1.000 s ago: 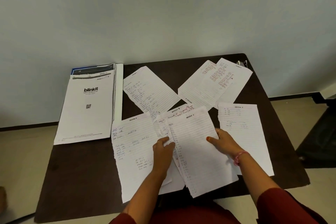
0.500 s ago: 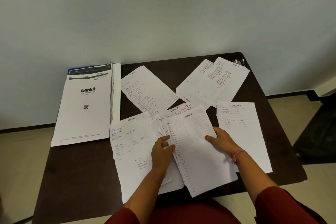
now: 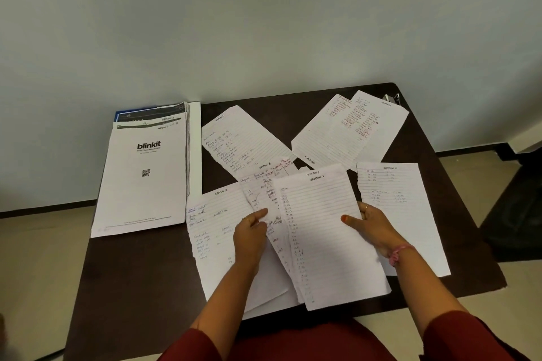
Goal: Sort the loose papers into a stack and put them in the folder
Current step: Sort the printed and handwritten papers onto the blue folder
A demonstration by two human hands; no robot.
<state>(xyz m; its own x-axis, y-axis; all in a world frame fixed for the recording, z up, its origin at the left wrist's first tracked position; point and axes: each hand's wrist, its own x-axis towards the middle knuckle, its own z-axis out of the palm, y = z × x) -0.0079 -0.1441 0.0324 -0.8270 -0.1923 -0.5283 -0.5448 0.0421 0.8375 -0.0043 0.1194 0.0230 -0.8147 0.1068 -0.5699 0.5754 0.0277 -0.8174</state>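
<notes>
A person in dark red sleeves leans over a dark table (image 3: 140,272), both hands on a small overlapping bundle of lined sheets just below the middle of the frame. The right hand (image 3: 372,228) grips the right edge of the top sheet (image 3: 325,231), headed "Section 1", thumb lying on the page and fingers curled under the edge. The left hand (image 3: 249,240) pinches the crumpled sheet beneath it (image 3: 264,193) at its left side, thumb and forefinger closed on the paper. Under the left forearm lies a flat page marked "Section 3" (image 3: 217,214), touching the bundle.

More loose papers are spread round them. One sheet (image 3: 243,141) sits tilted above the bundle, towards the centre of the frame. Two overlapping sheets (image 3: 349,129) with red writing lie tilted in the upper right of the table. Another page, "Section 5" (image 3: 404,199), lies flat just right of the right hand, partly under the wrist.

The folder (image 3: 195,149) lies open at the left of the table, its white edge showing beside a stack of printed pages; the top page (image 3: 143,179) reads "blinkit" with a small square code below. A small metal object (image 3: 391,97) sits at the far right corner of the table; I can't make out what it is
</notes>
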